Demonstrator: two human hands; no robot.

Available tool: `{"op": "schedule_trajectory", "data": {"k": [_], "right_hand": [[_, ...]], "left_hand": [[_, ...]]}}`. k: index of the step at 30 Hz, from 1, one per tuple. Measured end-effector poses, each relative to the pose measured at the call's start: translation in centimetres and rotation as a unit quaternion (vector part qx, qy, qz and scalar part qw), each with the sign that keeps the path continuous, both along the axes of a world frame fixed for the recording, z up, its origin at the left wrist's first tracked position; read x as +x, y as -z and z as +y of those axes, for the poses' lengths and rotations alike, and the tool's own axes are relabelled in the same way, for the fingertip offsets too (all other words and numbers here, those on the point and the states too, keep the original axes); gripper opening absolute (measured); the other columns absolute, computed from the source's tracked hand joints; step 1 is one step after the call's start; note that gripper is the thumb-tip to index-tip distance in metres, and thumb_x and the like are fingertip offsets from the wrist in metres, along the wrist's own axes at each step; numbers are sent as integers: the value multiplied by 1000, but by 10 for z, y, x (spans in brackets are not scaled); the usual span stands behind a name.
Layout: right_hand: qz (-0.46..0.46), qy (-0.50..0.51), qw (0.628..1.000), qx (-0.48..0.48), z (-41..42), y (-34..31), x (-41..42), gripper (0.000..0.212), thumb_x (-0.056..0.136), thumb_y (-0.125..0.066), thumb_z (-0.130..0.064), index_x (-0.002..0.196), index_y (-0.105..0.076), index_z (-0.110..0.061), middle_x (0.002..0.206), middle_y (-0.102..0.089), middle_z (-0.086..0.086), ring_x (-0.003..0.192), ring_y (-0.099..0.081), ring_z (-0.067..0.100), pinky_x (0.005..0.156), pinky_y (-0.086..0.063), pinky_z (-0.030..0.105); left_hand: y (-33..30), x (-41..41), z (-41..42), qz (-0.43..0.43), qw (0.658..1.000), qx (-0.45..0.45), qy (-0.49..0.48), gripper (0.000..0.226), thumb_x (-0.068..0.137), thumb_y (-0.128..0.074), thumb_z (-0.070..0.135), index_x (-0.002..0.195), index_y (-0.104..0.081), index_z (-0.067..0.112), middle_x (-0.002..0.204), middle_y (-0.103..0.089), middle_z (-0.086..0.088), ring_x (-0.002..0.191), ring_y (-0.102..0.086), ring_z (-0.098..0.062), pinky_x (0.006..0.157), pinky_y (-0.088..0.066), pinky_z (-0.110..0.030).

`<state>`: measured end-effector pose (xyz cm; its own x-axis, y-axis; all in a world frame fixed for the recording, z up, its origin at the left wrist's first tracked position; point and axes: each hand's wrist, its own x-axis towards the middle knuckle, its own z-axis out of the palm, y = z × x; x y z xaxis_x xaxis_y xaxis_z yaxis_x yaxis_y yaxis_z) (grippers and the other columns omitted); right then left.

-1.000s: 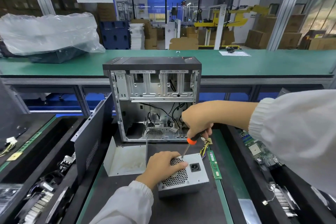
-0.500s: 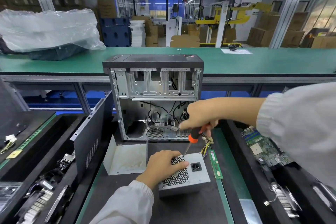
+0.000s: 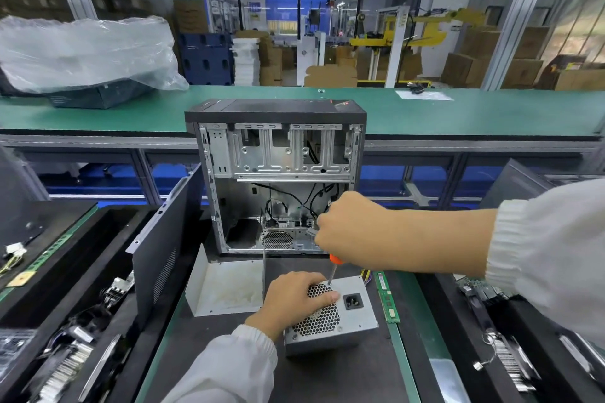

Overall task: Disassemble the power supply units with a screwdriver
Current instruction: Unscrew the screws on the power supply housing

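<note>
A grey power supply unit (image 3: 355, 314) lies on the dark mat in front of me, its honeycomb fan grille and black power socket facing up. My left hand (image 3: 291, 299) grips its left side, thumb across the grille. My right hand (image 3: 357, 229) holds a screwdriver (image 3: 334, 267) with an orange handle, almost upright. Its tip rests at the unit's far top edge, beside the grille.
An opened computer case (image 3: 278, 173) stands just behind the unit. A white metal plate (image 3: 226, 285) lies to the left, a green memory stick (image 3: 388, 298) to the right. Black bins of parts (image 3: 65, 321) flank the mat, and a motherboard (image 3: 481, 291) sits at right.
My right hand has risen a little while the screwdriver tip stays at the same spot on the unit. The left hand keeps its hold.
</note>
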<state>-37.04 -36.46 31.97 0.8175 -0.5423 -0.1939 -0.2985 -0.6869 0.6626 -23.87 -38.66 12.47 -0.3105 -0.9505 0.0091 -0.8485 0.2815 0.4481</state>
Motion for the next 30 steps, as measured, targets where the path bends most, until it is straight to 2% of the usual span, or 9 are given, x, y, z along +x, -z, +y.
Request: {"op": "schedule_trajectory", "data": {"k": [4,9,11,15,18,20,25,28,30], "right_hand": [[-72,166,977,113,-6,-6,4,35,80,-69,-21,68,-39,-8,59,-46,2,53,-49,24,40,-28,21],[-109,556,745,353,-39,-25,2,39,96,-48,-38,87,-50,0,64,-59,12,27,-36,10,29,-24,12],[-82,585,708,387,-47,-25,0,37,100,-42,-34,84,-51,-2,70,-55,8,30,-37,7,29,-24,13],[-60,488,794,357,-38,-21,-3,33,96,-51,-30,79,-57,-2,60,-59,4,44,-54,14,38,-44,18],[4,262,944,198,-16,-12,-1,33,92,-54,-26,66,-50,-7,50,-52,0,54,-56,22,46,-44,27],[50,56,996,57,1,-9,2,17,91,-52,-15,74,-48,-12,62,-47,1,62,-52,24,50,-33,25],[87,-76,993,11,17,-2,7,19,86,-54,-6,73,-45,-17,71,-54,0,63,-46,23,48,-25,24],[-32,145,980,130,4,-10,11,31,85,-68,-31,76,-48,-8,70,-49,2,62,-51,22,45,-33,26],[-120,331,903,246,-14,-17,10,46,85,-65,-47,75,-48,-6,66,-60,7,47,-53,19,39,-39,22]], "left_hand": [[-3,-1,2,-4,1000,6,7,49,85,-49,72,112,-64,34,101,-70,9,96,-63,-14,78,-47,-31],[-3,-1,6,-1,1000,0,3,46,84,-49,72,110,-63,37,99,-70,11,96,-63,-12,79,-46,-29],[-2,-1,5,-3,1000,-1,2,46,84,-49,73,110,-63,38,99,-70,12,96,-63,-12,78,-46,-29],[-1,0,4,5,1000,7,0,47,83,-48,74,110,-63,38,97,-71,13,95,-64,-10,80,-48,-30],[0,0,1,3,1000,5,1,48,84,-48,73,110,-64,36,98,-71,12,96,-63,-11,80,-48,-30],[0,0,0,-4,1000,4,2,50,85,-48,73,112,-64,35,101,-71,11,99,-63,-12,83,-48,-31],[1,0,-2,-17,1000,-2,7,52,86,-46,73,121,-63,38,107,-70,11,104,-62,-14,84,-48,-32],[0,1,-2,-22,1000,1,10,51,85,-45,74,116,-63,37,105,-70,11,102,-63,-13,84,-48,-33],[0,1,-2,-21,1000,2,7,52,84,-46,74,115,-62,36,106,-70,10,103,-63,-14,85,-48,-33]]}}
